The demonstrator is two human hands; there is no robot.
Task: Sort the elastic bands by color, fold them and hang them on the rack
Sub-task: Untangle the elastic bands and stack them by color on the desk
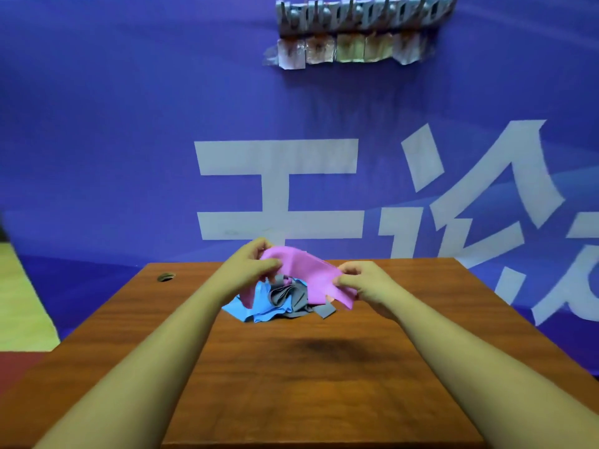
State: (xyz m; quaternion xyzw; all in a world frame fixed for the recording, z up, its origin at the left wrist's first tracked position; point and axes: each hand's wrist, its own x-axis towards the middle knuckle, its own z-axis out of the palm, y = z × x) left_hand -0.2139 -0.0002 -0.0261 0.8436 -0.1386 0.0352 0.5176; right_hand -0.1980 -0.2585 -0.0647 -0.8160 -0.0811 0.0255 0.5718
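Progress: early stage. On the wooden surface [291,367], the blue elastic band [249,307] and grey elastic band [288,298] lie crumpled together in one heap, unsorted and unfolded. The left hand [251,259] and right hand [363,285] each pinch an end of the pink elastic band [304,270], fingers closed on it, raised just over the heap. The hook rack [363,14] on the purple backdrop carries no bands. Outstanding: folding and hanging of all three colours.

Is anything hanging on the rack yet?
No, the rack on the wall is bare; the pink band is held in both hands above the table.
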